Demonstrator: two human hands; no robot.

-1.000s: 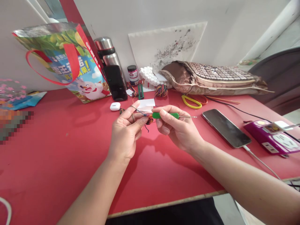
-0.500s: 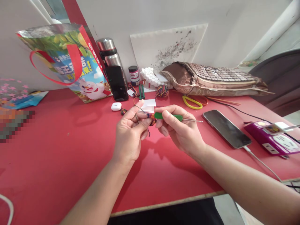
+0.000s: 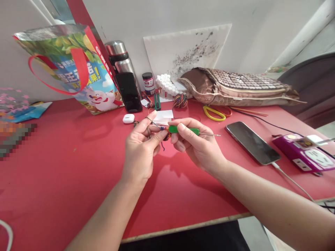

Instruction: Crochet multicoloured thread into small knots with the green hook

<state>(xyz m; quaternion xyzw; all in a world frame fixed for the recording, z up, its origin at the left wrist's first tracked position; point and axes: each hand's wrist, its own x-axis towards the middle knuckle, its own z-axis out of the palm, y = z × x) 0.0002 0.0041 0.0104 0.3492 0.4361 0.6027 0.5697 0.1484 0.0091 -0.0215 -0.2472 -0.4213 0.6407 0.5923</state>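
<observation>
Left hand (image 3: pixel 140 150) and right hand (image 3: pixel 200 143) have both moved a little left.
The left hand's grip pinches the small yarn piece (image 3: pixel 166 137); the right hand's grip holds the green hook (image 3: pixel 173 129). The yarn piece is between the hands, above the red surface (image 3: pixel 78 181).

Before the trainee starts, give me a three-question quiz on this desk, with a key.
1. Which hand holds the hook?
2. Multiple choice: what does the left hand pinch?
A) a phone
B) yarn
C) a bag
3. True or false: the flask stands left of the jar, as the camera sees it.

Key: 1: the right hand; 2: B; 3: true.
</observation>
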